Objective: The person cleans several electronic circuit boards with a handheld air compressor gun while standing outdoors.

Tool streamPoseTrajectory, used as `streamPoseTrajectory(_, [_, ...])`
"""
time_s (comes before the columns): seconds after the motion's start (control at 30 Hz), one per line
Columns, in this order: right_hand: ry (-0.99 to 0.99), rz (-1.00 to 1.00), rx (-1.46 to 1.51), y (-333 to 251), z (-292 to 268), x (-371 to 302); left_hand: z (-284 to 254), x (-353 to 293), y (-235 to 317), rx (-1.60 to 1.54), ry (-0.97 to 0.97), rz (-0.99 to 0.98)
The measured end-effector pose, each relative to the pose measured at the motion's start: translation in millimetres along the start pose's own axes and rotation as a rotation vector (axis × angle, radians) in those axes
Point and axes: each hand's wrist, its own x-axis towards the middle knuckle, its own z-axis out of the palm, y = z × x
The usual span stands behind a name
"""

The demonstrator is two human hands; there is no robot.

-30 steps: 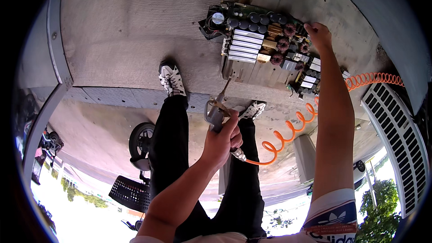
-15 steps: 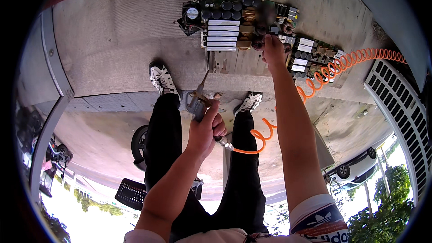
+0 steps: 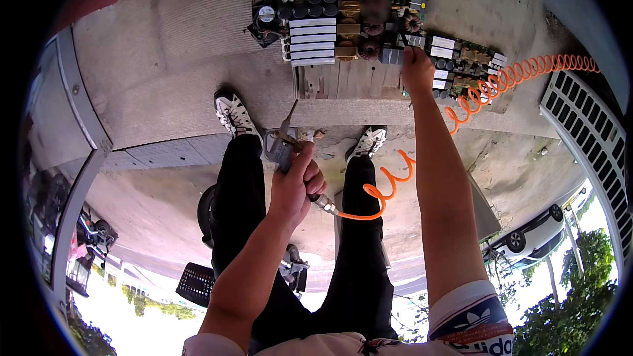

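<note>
My left hand (image 3: 295,183) is wrapped round the handle of a grey air blow gun (image 3: 280,150). Its thin nozzle points up toward the ground ahead. An orange coiled hose (image 3: 372,192) joins the gun at a metal fitting below my fist. My right hand (image 3: 419,71) is closed at the lower right edge of a large circuit board (image 3: 312,41), beside some grey blocks. Something dark and thin shows by its fingertips, but what they grip is hidden. The board carries black capacitors, pale metal fins and copper coils (image 3: 369,50).
A smaller circuit board (image 3: 443,46) lies right of the large one. The hose runs past it to the far right, above a slotted pale grille (image 3: 587,132). My shoes (image 3: 234,113) stand just below the boards. A black perforated crate (image 3: 196,283) is lower left.
My right hand has moved right along the large board, away from the copper coils. The view has shifted slightly. My left hand keeps hold of the blow gun in much the same place.
</note>
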Motion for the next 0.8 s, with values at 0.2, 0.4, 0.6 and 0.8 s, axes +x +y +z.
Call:
streamPoseTrajectory(0.2, [-0.023,0.032,-0.07,-14.5,14.3,8.2,-0.9,1.0,-4.2,0.005,-0.036,0.025])
streamPoseTrajectory(0.4, [-0.084,0.049,-0.219,-6.4,-10.1,12.8,-3.1,-1.8,-5.8,0.006,-0.029,0.029])
streamPoseTrajectory(0.6, [-0.203,-0.027,-0.373,-14.2,-28.8,44.0,-4.9,-2.0,-4.0,0.019,-0.016,0.032])
streamPoseTrajectory(0.8, [-0.339,-0.105,-0.387,22.6,-58.9,69.7,-5.4,-2.7,-6.8,-0.008,0.004,0.01])
